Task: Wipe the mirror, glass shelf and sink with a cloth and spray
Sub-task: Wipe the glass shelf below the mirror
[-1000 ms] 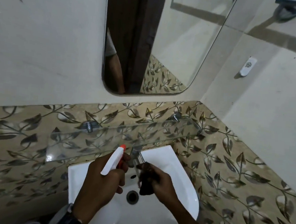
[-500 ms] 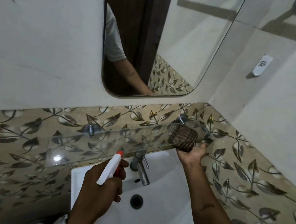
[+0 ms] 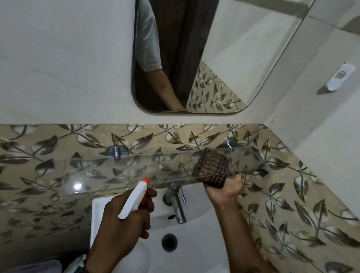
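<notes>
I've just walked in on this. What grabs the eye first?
Probably the two hands over the white sink: the left hand holds a white spray bottle with an orange nozzle, and the right hand presses a dark checked cloth onto the glass shelf. Above hangs the mirror.

Shelf (image 3: 109,171) left and middle bare, open to reach from the front. Right end taken by cloth (image 3: 212,169) and right hand (image 3: 224,188). Tap (image 3: 177,204) juts out under the shelf, blocking the basin's back centre. Left hand (image 3: 122,225) with spray (image 3: 134,199) covers the sink's (image 3: 186,266) left side; drain (image 3: 169,242) area free.
</notes>
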Motion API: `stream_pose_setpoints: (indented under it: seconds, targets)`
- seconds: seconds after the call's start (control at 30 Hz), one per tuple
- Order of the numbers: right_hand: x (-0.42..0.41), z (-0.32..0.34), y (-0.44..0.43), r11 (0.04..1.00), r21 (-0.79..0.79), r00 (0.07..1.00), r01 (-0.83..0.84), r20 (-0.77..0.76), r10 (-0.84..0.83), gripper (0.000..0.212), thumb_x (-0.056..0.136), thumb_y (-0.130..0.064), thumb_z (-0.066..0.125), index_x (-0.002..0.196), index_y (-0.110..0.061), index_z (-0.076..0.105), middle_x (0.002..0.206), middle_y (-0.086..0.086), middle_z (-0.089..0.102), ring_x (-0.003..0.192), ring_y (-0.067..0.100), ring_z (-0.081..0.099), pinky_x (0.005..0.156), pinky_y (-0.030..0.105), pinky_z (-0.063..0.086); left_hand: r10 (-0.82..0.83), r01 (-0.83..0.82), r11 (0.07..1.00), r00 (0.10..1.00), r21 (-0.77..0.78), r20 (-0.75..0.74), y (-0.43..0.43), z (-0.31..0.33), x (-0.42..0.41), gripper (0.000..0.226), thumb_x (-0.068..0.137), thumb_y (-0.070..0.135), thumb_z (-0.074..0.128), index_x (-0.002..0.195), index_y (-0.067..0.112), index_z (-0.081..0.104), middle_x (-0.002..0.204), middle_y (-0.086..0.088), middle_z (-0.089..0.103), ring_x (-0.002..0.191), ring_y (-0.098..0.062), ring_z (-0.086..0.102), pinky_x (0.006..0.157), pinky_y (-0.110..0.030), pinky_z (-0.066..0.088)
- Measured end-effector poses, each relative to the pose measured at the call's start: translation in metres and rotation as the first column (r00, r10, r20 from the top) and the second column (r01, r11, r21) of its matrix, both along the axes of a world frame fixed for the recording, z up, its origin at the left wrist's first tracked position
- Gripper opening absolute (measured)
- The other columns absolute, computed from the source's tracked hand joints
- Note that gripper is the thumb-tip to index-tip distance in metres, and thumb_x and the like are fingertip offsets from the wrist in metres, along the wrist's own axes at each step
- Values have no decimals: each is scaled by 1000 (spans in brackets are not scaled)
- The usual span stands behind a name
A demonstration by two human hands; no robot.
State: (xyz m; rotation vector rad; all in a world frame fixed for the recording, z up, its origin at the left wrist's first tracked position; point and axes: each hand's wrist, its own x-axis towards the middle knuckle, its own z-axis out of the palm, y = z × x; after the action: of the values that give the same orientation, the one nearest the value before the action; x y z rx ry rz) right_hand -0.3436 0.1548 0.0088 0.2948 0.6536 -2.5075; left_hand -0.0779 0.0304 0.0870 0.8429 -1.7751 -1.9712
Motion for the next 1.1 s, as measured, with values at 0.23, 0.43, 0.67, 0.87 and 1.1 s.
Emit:
stream_pose_setpoints:
  seconds: [0.23,0.43,0.67,0.87,1.1]
  targets:
    - [71,-2,-60,994,-53,993,-94,67,97,81,98,-68,24,146,-8,50,147,26,52,132,45,49,104,59,43,45,-46,998,998,-44,-32,-29,3,32,40,58,-2,52,88,11,75,80,-21,66,49,-23,56,44,-36,52]
    - [125,0,-104,978,-104,973,-180,127,192,83,101,-65,18,135,1,56,134,29,60,124,44,54,97,57,44,110,-110,994,992,3,-58,-54,9,71,50,52,2,49,75,37,77,78,-17,66,50,-24,54,43,-34,50]
    - [180,-2,-147,963,-97,965,-253,46,258,72,93,-55,40,137,-1,58,140,28,58,136,42,47,123,58,22,165,-166,983,986,-73,-13,-78,10,110,44,74,-26,49,85,10,72,75,-13,68,45,1,59,38,-13,46]
    - [191,-10,-158,975,-37,972,-219,83,221,60,105,-42,27,148,-6,48,152,24,48,140,40,44,116,54,35,171,-176,979,984,-99,-52,-86,15,110,38,75,-18,52,86,13,72,68,-9,68,53,-17,63,41,-15,48]
    - [183,-11,-145,997,-8,995,-79,67,79,58,107,-45,20,140,-12,54,137,22,58,120,39,56,98,51,46,243,-245,969,968,-35,-71,-99,13,124,36,60,-3,54,85,10,75,74,-22,67,52,-34,58,45,-32,46]
